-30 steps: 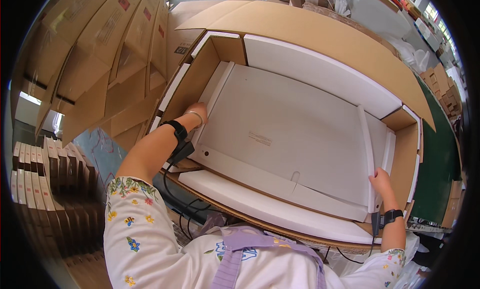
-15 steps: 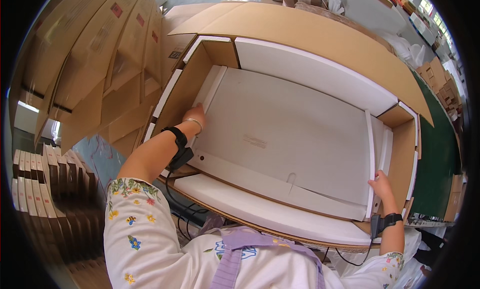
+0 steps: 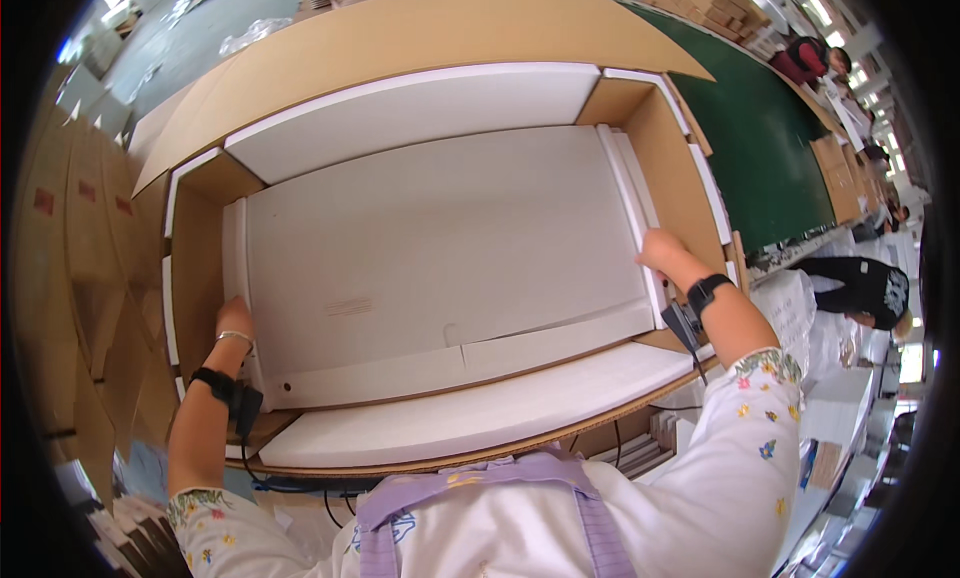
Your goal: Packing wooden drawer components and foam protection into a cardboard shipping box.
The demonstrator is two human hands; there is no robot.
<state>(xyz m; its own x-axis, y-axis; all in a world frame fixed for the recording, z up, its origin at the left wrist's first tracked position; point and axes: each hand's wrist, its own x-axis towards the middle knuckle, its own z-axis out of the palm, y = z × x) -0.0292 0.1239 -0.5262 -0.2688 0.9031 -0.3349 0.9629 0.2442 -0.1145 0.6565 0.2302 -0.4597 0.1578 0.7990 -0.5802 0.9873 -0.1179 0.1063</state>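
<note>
Panel (image 3: 450, 248) lies between left hand (image 3: 234, 320) and right hand (image 3: 662, 250).

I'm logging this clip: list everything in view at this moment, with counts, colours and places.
cardboard box: one, brown, centre
flat panel: one, pale grey, inside the box
strips: white, at the panel's left and right ends; exact count unclear
long foam boards: two, white, box's far and near sides
cartons: several, brown, left
green surface: one, right of the box
plastic wrap: whitish, upper left
other people: at least two, dark or red clothes, far right
wrist straps: two, black, one per wrist
bracelet: one, silvery, left wrist
left hand: one, bare, at the left strip
right hand: one, bare, at the right strip
</note>
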